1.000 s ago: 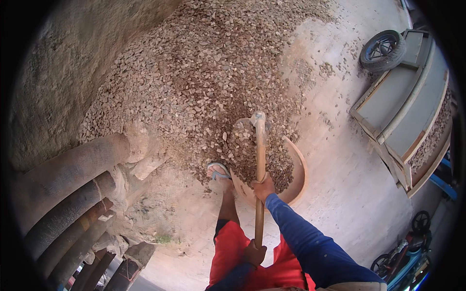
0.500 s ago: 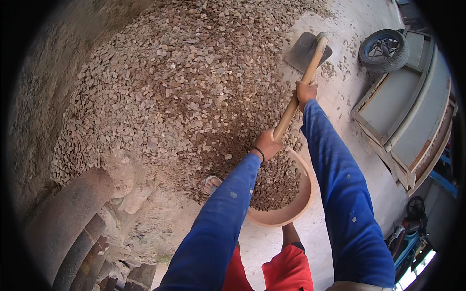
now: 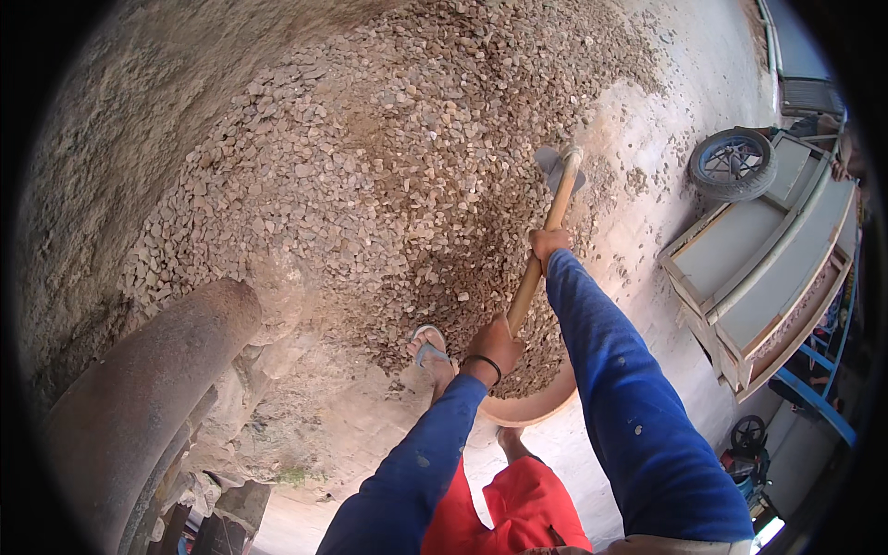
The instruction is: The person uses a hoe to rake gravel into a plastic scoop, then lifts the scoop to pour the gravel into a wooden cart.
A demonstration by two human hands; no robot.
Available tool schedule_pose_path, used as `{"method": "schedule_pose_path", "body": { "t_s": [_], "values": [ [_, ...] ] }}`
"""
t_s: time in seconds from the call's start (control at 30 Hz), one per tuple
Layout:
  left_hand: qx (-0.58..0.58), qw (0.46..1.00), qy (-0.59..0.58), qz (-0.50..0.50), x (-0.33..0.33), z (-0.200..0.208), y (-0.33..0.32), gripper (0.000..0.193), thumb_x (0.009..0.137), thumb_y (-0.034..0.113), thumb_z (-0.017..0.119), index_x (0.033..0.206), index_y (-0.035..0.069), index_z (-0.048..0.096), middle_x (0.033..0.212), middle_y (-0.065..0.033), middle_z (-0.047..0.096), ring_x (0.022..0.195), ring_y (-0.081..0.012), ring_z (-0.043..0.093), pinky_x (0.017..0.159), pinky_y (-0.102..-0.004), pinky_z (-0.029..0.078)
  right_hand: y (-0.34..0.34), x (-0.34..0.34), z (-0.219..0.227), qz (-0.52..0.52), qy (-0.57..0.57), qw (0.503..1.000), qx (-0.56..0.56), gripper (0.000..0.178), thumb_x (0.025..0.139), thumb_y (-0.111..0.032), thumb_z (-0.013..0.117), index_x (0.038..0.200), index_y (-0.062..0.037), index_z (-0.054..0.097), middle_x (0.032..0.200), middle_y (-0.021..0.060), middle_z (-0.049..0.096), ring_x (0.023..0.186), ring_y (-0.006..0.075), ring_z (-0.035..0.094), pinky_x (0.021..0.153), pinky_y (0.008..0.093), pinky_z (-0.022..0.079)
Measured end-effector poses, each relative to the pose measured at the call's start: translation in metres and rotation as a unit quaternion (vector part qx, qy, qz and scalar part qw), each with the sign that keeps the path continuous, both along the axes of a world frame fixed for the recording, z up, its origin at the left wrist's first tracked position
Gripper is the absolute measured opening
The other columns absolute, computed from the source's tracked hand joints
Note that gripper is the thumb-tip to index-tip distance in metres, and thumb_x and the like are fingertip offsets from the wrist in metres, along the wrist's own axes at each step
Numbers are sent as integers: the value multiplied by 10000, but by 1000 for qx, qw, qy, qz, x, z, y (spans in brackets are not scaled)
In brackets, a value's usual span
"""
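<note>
Both my hands are wrapped round the wooden handle of a hoe (image 3: 530, 287). My left hand (image 3: 496, 350) grips the near end of the handle, above the basin. My right hand (image 3: 551, 244) is closed farther up, toward the head. The dark metal blade (image 3: 548, 163) looks steeply tilted, at the right edge of a heap of gravel (image 3: 351, 176); whether it has bitten into the stones I cannot tell. Close to my feet stands a peach-coloured basin (image 3: 548, 404) holding gravel, partly hidden by my left hand and the handle.
My sandalled foot (image 3: 430, 346) stands left of the basin. A brown rounded pipe-like piece (image 3: 166, 361) lies at the left, below a rough wall (image 3: 120, 139). At the right, a wheel with a tyre (image 3: 733, 165) rests against a wooden-framed panel structure (image 3: 740, 240).
The hoe's head has come nearer and its blade has turned, showing a narrower face. Both hands have moved with the handle, and the view has shifted.
</note>
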State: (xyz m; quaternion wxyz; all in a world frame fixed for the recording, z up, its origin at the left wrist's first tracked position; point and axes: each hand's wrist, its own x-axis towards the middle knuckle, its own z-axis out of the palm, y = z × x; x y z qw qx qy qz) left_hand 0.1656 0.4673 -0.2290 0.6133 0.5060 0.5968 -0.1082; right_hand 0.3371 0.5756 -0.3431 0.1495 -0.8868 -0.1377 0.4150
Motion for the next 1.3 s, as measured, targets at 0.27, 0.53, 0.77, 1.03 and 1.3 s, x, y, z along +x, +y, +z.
{"method": "schedule_pose_path", "body": {
  "t_s": [0.27,0.53,0.77,1.03,1.3],
  "values": [
    [-28,994,-23,104,11,71,-127,441,789,246,697,1067,-63,548,947,-278,674,934,-415,669,806,-471,536,-104,-16,4,186,-7,979,-83,401,760,-172,699,1016,116,588,831,198,664,672,279,672,580,412,549],
    [-21,982,-47,180,68,95,-247,428,763,215,667,1078,-55,562,917,-286,670,906,-412,672,784,-457,538,-200,23,85,99,212,969,-81,288,808,-117,686,982,62,543,686,144,614,548,265,630,449,406,518],
    [-32,995,69,72,77,182,-411,404,783,269,659,1015,-37,534,858,-289,665,813,-455,665,703,-522,537,-418,39,114,66,123,989,50,387,807,-83,669,1140,-55,473,627,71,543,484,198,572,412,362,494],
    [-57,994,-95,-13,64,144,-385,393,786,250,656,1012,-41,518,807,-268,647,747,-441,658,667,-517,528,-420,84,165,-169,152,964,139,314,836,-103,610,1099,-65,443,690,66,502,452,190,548,377,344,496],
    [-351,882,-280,139,180,-18,-135,120,814,127,654,808,32,580,631,-31,559,487,-143,540,424,-309,429,-223,222,-1,-256,112,960,-16,148,823,-138,651,839,-64,525,606,59,510,440,204,498,409,367,462]
  ]
}}
